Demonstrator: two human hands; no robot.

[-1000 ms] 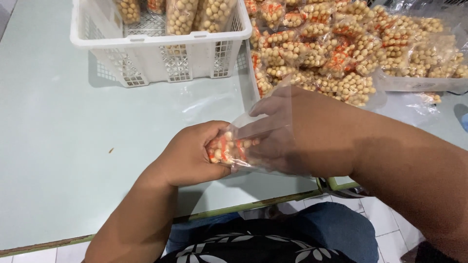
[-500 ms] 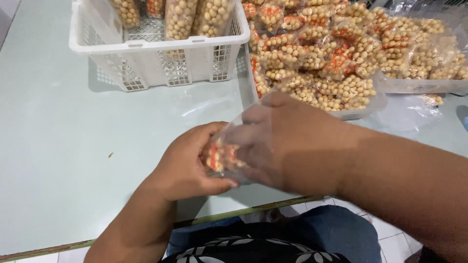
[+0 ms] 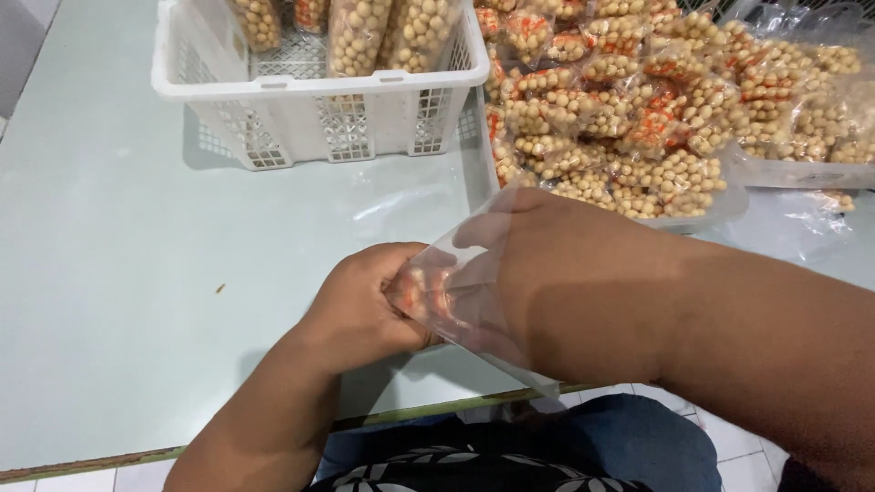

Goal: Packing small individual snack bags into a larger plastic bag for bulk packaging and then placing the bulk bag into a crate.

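Left hand [image 3: 365, 305] closed on the filled end of a clear snack bag [image 3: 460, 292] above the worktop [image 3: 137, 273]. Right hand [image 3: 556, 273] apparently inside, now deeper than a second ago, open end flaring wider.

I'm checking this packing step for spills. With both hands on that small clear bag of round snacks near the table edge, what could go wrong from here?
1. The clear plastic bag looks open and slack toward the right hand; if it tips, snacks may roll out.
2. The bag is held just above the table's front edge, so anything dropped could land on the lap or floor.
3. The left hand squeezes the filled end tightly, which might crush the snacks.
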